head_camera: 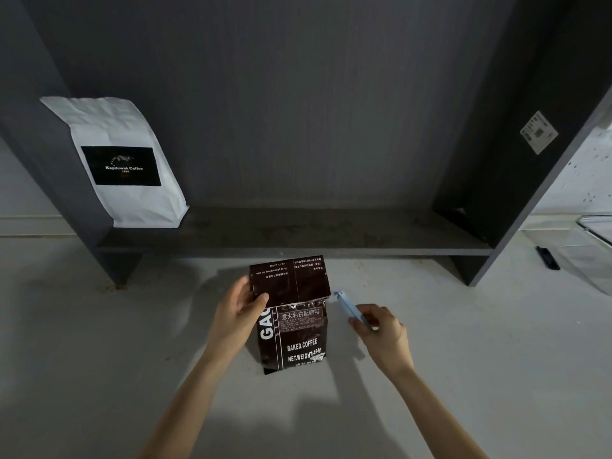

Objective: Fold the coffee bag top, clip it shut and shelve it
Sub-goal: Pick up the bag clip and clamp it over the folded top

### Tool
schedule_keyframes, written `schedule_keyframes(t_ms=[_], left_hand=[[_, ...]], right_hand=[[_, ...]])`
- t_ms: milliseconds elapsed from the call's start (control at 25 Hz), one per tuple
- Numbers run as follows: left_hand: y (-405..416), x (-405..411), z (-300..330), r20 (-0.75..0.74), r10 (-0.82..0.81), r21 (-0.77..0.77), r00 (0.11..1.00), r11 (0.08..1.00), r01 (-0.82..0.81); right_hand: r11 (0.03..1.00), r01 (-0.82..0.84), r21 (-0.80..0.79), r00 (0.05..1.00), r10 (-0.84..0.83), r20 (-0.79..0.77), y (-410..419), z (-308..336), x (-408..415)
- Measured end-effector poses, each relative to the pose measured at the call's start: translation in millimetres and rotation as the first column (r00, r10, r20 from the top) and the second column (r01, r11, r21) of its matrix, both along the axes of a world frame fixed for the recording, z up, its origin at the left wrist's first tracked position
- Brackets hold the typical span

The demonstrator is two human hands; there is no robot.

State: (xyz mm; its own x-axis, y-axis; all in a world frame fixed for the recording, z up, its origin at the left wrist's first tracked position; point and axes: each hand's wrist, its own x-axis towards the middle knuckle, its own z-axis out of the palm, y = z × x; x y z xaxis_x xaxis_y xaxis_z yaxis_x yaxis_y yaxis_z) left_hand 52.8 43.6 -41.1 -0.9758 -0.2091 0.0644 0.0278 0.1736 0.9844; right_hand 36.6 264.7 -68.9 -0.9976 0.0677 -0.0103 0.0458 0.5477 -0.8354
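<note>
A dark brown coffee bag (298, 336) with white lettering stands on the pale counter, its top folded down toward me so the back print shows upside down. My left hand (238, 309) pinches the left edge of the folded flap, thumb on its front. My right hand (381, 329) is just right of the bag and holds a slim light-blue clip (347, 308), whose far end points at the flap's right edge without touching it. Behind the bag is the dark grey shelf (298, 233).
A white coffee bag (122, 160) with a black label leans at the shelf's left end. A clear plastic container (592, 243) and a small black object (548, 258) sit on the counter to the right of the shelf unit.
</note>
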Motion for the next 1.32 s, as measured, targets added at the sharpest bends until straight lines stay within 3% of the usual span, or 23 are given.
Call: schedule_keyframes(t_ms=[320,560,1040,1320], left_hand=[[-2,-15,4,-0.006,0.154,-0.089,0.988,0.984,-0.154],[8,-25,12,-0.008,0.166,-0.124,0.986,0.978,-0.166],[-7,-92,-1,0.079,0.23,-0.38,0.97,0.907,-0.184],[-9,-90,-1,0.026,0.259,-0.418,0.966,0.88,-0.225]], right_hand=[[0.993,-0.028,-0.114,0.996,0.018,-0.088,-8,29,-6],[0.982,-0.038,-0.184,0.99,0.013,-0.137,-14,43,-12],[0.985,-0.107,-0.136,0.994,0.103,-0.041,-36,38,-47],[0.984,-0.146,-0.106,0.989,0.143,-0.041,-43,41,-47]])
